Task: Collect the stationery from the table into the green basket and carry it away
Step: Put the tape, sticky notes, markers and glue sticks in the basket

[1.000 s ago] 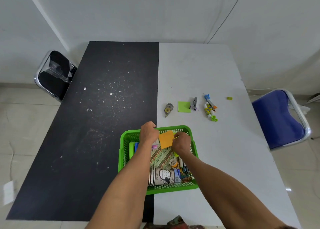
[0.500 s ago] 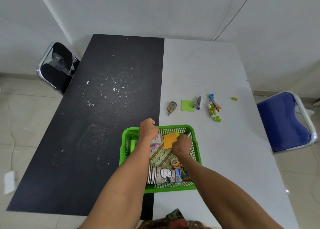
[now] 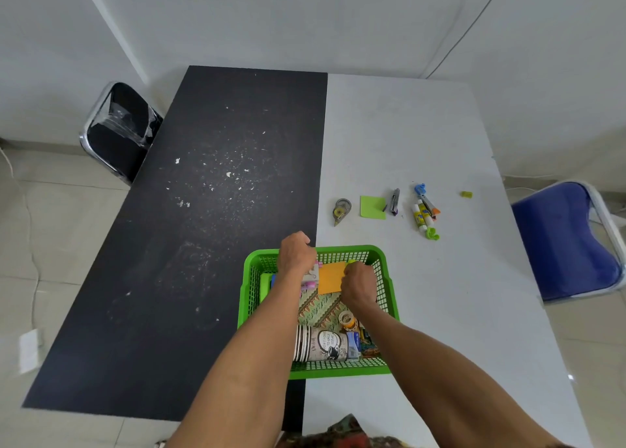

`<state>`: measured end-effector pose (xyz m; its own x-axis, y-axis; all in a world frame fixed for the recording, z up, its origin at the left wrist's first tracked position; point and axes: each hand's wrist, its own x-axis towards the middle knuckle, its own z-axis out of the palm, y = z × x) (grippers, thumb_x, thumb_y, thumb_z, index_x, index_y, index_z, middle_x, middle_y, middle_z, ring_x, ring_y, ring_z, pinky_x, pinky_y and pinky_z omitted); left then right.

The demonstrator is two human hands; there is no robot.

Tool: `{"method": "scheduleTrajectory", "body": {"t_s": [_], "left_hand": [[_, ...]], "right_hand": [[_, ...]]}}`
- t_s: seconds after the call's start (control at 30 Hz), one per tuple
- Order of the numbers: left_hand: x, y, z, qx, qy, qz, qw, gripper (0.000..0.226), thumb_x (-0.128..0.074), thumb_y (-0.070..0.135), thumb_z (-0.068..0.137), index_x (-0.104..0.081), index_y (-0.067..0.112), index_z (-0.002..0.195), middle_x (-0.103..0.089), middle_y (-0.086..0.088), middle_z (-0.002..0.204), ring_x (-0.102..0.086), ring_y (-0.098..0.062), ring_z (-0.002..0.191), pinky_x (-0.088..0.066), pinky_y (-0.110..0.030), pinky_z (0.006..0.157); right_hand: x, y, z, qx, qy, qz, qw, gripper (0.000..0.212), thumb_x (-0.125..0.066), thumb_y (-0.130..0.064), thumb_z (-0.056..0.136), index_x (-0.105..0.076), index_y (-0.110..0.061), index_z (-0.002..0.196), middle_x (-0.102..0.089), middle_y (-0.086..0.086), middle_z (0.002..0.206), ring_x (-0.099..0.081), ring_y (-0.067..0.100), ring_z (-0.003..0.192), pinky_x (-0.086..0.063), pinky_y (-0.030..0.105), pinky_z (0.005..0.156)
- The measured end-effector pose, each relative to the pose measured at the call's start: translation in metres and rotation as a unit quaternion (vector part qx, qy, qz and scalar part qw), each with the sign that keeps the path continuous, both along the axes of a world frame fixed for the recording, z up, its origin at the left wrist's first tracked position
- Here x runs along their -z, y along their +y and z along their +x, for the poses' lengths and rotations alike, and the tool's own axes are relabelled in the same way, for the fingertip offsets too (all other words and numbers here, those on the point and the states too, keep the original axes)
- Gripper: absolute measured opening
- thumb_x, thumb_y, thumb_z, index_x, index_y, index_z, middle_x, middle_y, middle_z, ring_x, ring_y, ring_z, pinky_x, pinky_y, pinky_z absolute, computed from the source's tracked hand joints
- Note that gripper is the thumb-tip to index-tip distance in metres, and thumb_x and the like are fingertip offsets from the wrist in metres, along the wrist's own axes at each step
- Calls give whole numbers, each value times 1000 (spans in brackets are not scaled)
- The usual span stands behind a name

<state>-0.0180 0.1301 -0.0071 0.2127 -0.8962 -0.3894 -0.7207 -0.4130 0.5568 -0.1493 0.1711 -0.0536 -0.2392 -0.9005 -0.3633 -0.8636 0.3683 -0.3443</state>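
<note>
The green basket (image 3: 383, 280) stands at the near middle of the table, on the seam between its black and white halves. My left hand (image 3: 295, 254) curls over the basket's far rim. My right hand (image 3: 359, 284) pinches an orange sticky-note pad (image 3: 329, 278) low inside the basket. Inside lie stacked paper cups (image 3: 318, 344), a patterned book (image 3: 320, 307) and tape rolls (image 3: 347, 319). Beyond the basket on the white half lie a correction tape (image 3: 341, 209), a green sticky note (image 3: 372, 207), a cutter (image 3: 394, 201), glue sticks and pens (image 3: 423, 214) and a small green piece (image 3: 466, 194).
A black chair (image 3: 118, 132) stands at the table's far left. A blue chair (image 3: 569, 244) is close to the right edge. The black half of the table (image 3: 203, 244) carries only white specks. Walls close in behind the table.
My right hand has lowered the orange pad deeper into the basket and turned it flatter. My left hand has stayed on the far rim. The view has shifted a little.
</note>
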Motion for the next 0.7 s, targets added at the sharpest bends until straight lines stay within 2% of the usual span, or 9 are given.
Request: {"method": "scheduleTrajectory", "body": {"t_s": [0.1, 0.17, 0.23, 0.3, 0.43, 0.57, 0.7], "left_hand": [[0, 0, 0, 2, -4, 3, 1000, 32, -48, 1, 92, -61, 8, 121, -61, -11, 122, -59, -25, 106, -49, -33, 80], [0, 0, -1, 1, -3, 4, 1000, 32, -48, 1, 92, -61, 7, 121, -61, -12, 122, -59, -26, 106, -49, -34, 81], [0, -1, -1, -1, -3, 5, 1000, 33, -49, 1, 92, -60, 7, 122, -60, -12, 123, -59, -25, 107, -48, -32, 80], [0, -1, -1, -2, -2, 6, 1000, 33, -49, 2, 92, -60, 8, 123, -60, -11, 124, -59, -25, 106, -48, -32, 80], [1, -2, -1, -2, -2, 10, 1000, 33, -49, 3, 92, -61, 9, 122, -61, -10, 124, -59, -25, 107, -50, -34, 83], [2, -1, -2, 3, -7, 11, 1000, 32, -48, 2, 92, -61, 9, 120, -61, -10, 122, -59, -25, 106, -49, -33, 80], [2, -2, -2, 3, -6, 13, 1000, 32, -48, 3, 93, -61, 9, 121, -61, -11, 122, -59, -25, 106, -48, -32, 79]], "right_hand": [[2, 1, -1, -24, 14, -10, 1000, 30, -55, 11, 82, -54, -12, 62, -50, 3, 61, -44, 16, 55, -35, 26, 50], [3, 2, -3, -42, 23, -8, 999, 26, -54, 11, 83, -62, -8, 67, -57, 4, 65, -51, 16, 57, -42, 26, 51], [5, 3, -4, -58, 23, -1, 998, 23, -54, 11, 84, -66, -5, 75, -66, 7, 73, -59, 18, 63, -52, 29, 56], [6, 4, -5, -79, 27, 14, 996, 20, -53, 9, 86, -68, -5, 84, -69, 10, 85, -64, 21, 73, -53, 29, 60], [8, 7, -6, -145, 63, 29, 987, 20, -53, 4, 89, -64, -4, 104, -60, 10, 107, -61, 23, 90, -52, 31, 71], [8, 10, -7, -201, 108, 35, 973, 24, -54, 0, 91, -60, -7, 113, -55, 8, 115, -52, 24, 104, -52, 33, 81], [9, 12, -8, -213, 126, 47, 968, 26, -55, -3, 91, -58, -8, 116, -52, 9, 119, -52, 24, 106, -50, 34, 82]]}}
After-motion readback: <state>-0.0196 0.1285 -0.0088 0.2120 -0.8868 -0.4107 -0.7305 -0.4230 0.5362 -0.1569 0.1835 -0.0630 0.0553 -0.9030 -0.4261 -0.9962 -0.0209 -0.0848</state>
